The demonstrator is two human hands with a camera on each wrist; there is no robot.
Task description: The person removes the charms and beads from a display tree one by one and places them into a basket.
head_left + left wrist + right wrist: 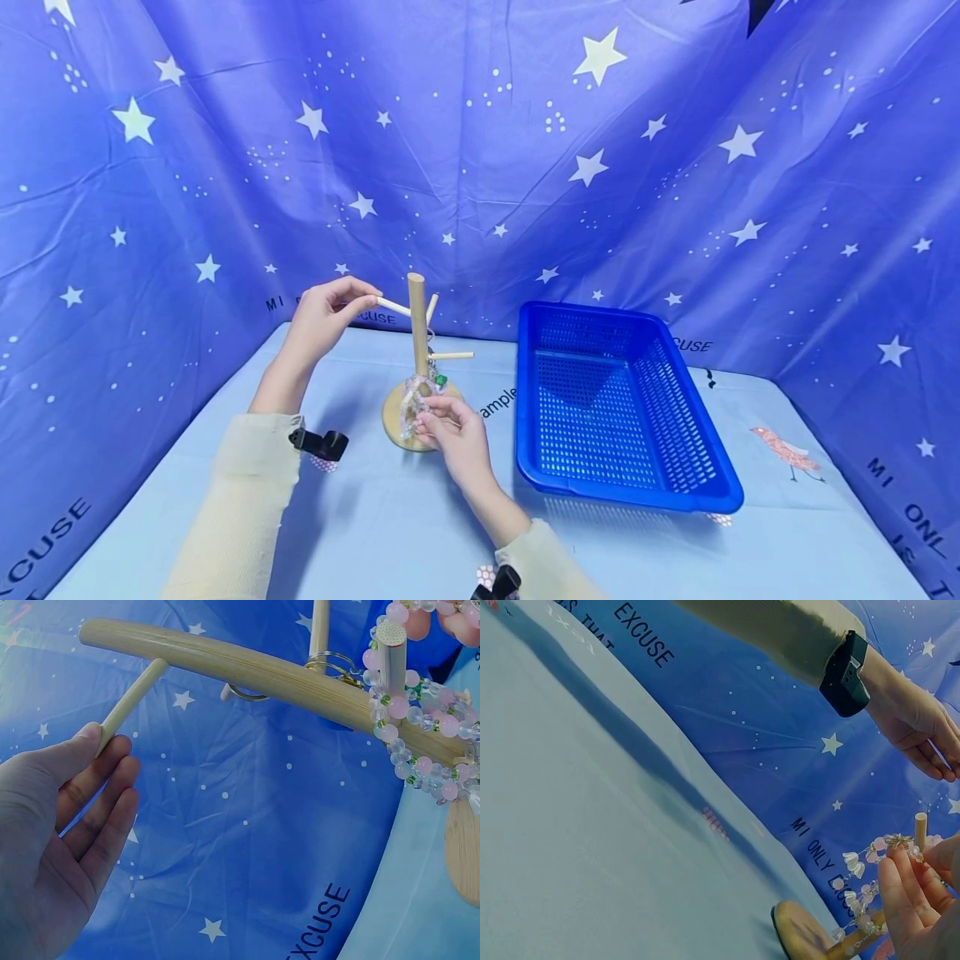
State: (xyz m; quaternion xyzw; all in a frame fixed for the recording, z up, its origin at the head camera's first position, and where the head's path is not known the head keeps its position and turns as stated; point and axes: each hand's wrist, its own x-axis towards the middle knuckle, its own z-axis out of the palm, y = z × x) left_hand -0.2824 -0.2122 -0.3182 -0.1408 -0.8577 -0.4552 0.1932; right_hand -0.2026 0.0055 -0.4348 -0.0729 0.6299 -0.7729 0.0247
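Note:
A wooden stand (418, 333) with a round base (393, 417) and several pegs stands upright on the table. My left hand (318, 321) pinches the end of an upper peg (133, 701) between thumb and fingers. At a lower peg, my right hand (461, 437) pinches a beaded bracelet (420, 761) of pink and clear beads; it loops around that peg in the left wrist view. White flower-shaped beads (853, 862) show beside the right fingers. Metal rings (330, 664) hang on another peg behind the post, and a small green piece (441, 381) dangles near the bracelet.
To the right of the stand sits a blue perforated basket (528, 400). The light blue tablecloth (390, 525) carries printed letters and a bird. A blue curtain (480, 167) with stars rises behind the table and on both sides.

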